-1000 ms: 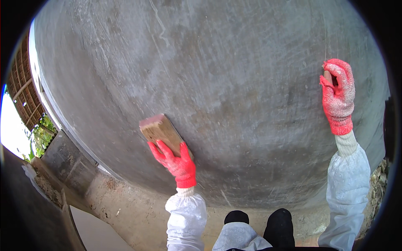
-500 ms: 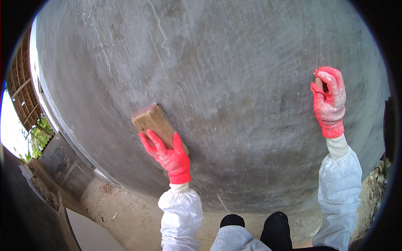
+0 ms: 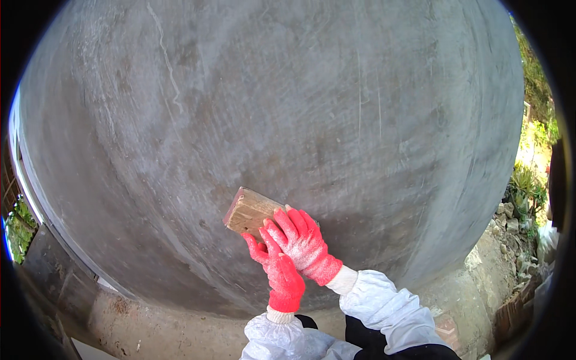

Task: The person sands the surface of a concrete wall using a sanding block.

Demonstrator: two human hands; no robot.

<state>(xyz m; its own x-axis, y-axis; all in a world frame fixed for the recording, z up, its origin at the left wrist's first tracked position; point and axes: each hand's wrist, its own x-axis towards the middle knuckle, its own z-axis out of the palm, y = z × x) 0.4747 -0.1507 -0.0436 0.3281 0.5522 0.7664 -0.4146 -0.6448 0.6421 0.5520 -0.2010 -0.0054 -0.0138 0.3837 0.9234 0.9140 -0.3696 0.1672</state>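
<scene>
A wooden block (image 3: 255, 210) with a pinkish end lies against the grey cement wall (image 3: 270, 108), its long side slanting down to the right. My left hand (image 3: 279, 273), in a red-coated glove, grips the block's lower edge, its fingers partly hidden behind my right hand. My right hand (image 3: 306, 243), in a matching glove whitened with dust, presses over the block's right end with fingers bent around it. Bare fingertips show through the glove. Whatever covers the block's face against the wall is hidden.
The wall curves away at both sides, with pale streaks and scratches on it. Below runs a dusty concrete ledge (image 3: 180, 333). Rubble and stones (image 3: 510, 225) lie at the right beside green plants (image 3: 528, 183). A dark slab (image 3: 51, 264) stands at the lower left.
My right hand has come down from the upper right wall onto the block beside my left hand. The block has turned and sits lower. The view has shifted to the right.
</scene>
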